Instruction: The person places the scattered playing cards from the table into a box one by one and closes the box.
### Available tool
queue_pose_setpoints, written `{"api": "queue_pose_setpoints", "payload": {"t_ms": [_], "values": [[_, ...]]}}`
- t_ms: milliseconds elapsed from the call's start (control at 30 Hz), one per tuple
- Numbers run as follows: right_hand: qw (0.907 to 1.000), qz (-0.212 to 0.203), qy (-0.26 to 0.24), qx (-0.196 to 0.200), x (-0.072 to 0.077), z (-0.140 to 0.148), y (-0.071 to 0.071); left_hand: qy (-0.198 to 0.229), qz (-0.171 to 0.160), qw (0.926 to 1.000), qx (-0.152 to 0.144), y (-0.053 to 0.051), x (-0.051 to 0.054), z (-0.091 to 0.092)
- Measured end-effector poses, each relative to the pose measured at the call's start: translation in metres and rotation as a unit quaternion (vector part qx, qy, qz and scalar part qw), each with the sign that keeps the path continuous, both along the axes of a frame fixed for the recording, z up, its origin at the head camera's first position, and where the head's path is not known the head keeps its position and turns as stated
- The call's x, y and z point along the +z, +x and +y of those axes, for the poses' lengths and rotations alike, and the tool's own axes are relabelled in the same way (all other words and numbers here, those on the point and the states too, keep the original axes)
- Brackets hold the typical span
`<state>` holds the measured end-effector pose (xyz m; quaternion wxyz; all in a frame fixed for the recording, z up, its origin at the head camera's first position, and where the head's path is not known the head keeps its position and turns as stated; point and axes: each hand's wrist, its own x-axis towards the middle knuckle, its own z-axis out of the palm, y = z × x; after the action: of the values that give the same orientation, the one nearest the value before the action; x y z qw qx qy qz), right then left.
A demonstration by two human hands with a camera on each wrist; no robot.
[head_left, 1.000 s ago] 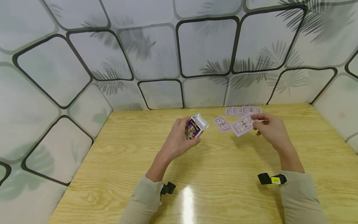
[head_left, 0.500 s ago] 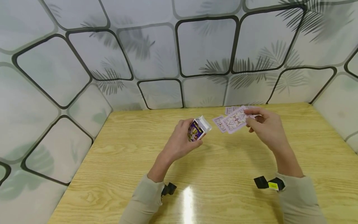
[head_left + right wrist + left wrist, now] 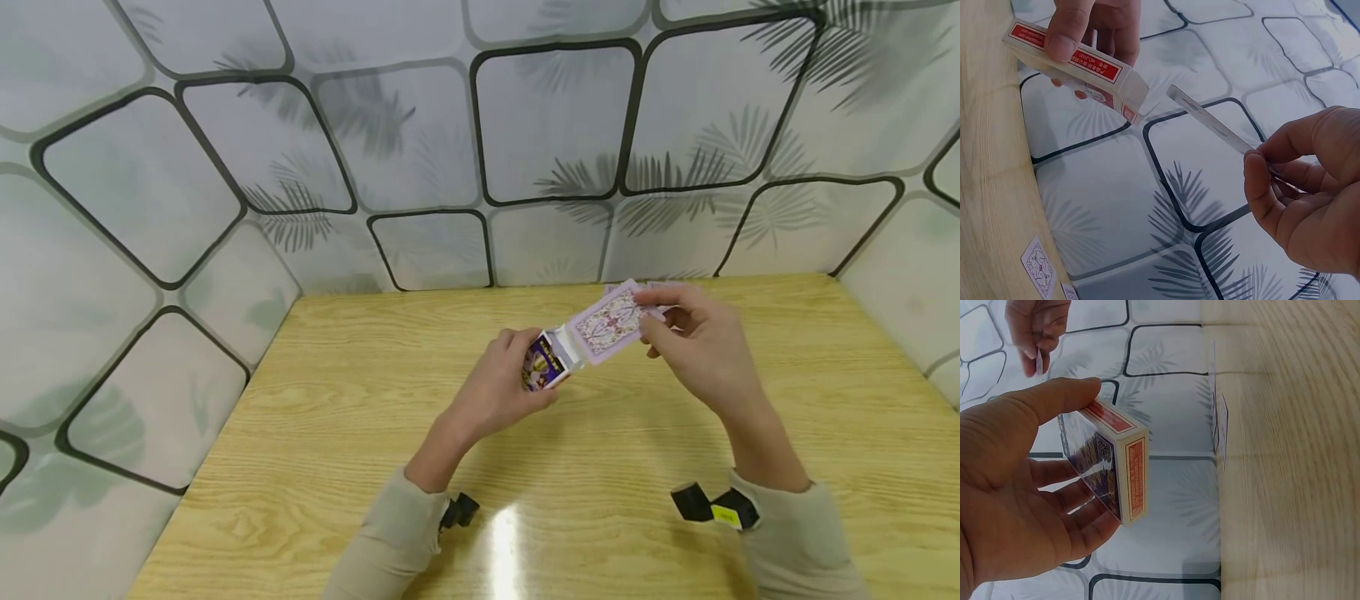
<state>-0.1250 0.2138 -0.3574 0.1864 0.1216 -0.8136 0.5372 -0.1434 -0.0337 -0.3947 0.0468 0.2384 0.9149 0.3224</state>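
While the left hand [image 3: 491,385] grips the card box [image 3: 543,365], thumb and fingers curled round its sides, right hand [image 3: 701,354] pinches playing card(s) [image 3: 609,323], count unclear, end just beside the box's flap [image 3: 572,348], above the table [image 3: 322,433]; loose cards [image 3: 1039,267] lie near the wall [image 3: 420,133].

A: Surface?
B: Wooden table [image 3: 300,467], yellowish, wavy-grained, bright glare [image 3: 504,546] low in head view.
A: Behind it?
B: Pale wall [image 3: 555,125], dark rounded outlines [image 3: 477,125], grey leaf prints [image 3: 375,121].
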Motion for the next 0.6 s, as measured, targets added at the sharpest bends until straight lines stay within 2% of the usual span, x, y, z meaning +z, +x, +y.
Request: {"api": "queue_pose_setpoints", "payload": {"t_ms": [333, 600], "values": [[0.9985, 0.004, 0.054, 0.01, -0.003, -0.01, 0.004, -0.035, 0.022, 0.9991, -0.012, 0.003, 0.0, 0.004], [0.997, 0.029, 0.071, 0.011, -0.001, -0.017, 0.008, -0.048, 0.038, 0.9981, -0.01, 0.004, 0.0, 0.005]]}}
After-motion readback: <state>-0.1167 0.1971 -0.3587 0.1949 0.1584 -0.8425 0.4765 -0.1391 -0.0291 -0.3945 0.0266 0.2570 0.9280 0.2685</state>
